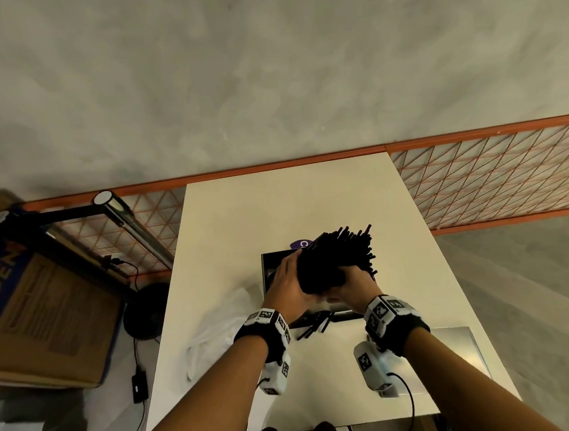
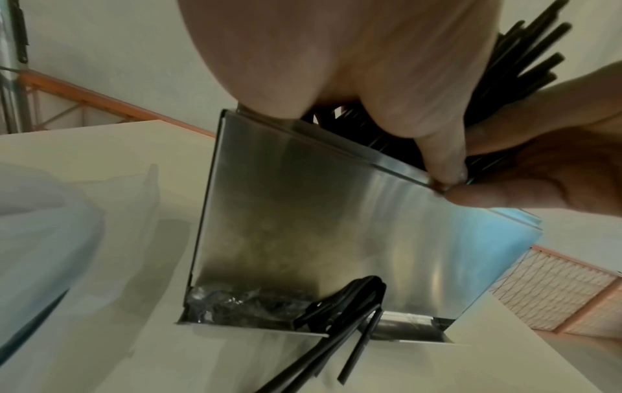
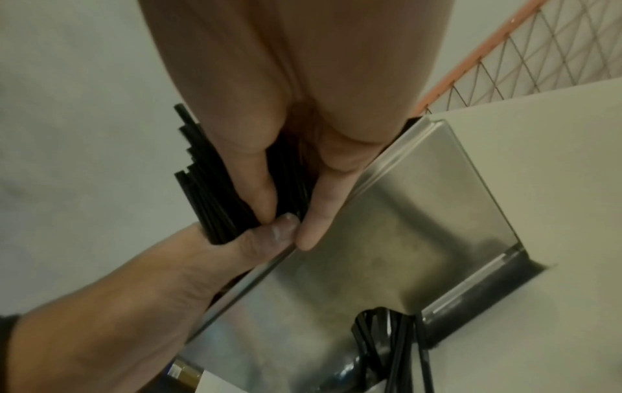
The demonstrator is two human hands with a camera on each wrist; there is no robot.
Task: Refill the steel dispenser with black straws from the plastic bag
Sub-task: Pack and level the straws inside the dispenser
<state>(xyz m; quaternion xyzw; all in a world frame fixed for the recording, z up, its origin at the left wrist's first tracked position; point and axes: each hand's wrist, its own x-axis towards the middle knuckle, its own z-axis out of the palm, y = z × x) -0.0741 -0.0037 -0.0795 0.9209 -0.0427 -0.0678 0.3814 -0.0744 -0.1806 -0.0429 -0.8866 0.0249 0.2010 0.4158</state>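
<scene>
Both hands grip one thick bundle of black straws [image 1: 335,259] above the open top of the steel dispenser [image 1: 267,268], which stands mid-table. My left hand [image 1: 287,283] wraps the bundle from the left, my right hand [image 1: 351,283] from the right. The straws' upper ends fan out up and to the right. In the left wrist view the dispenser's steel front [image 2: 336,226] fills the middle, with the bundle [image 2: 525,53] held at its top rim. A few loose straws [image 1: 312,328] stick out of the bottom tray. The right wrist view shows my fingers [image 3: 259,191] round the bundle [image 3: 208,191].
The clear plastic bag [image 1: 214,328] lies crumpled on the white table [image 1: 398,239] left of the dispenser. A flat steel lid [image 1: 460,347] lies at the right front. An orange wire fence [image 1: 496,176] runs behind; a cardboard box [image 1: 36,305] sits on the floor at left.
</scene>
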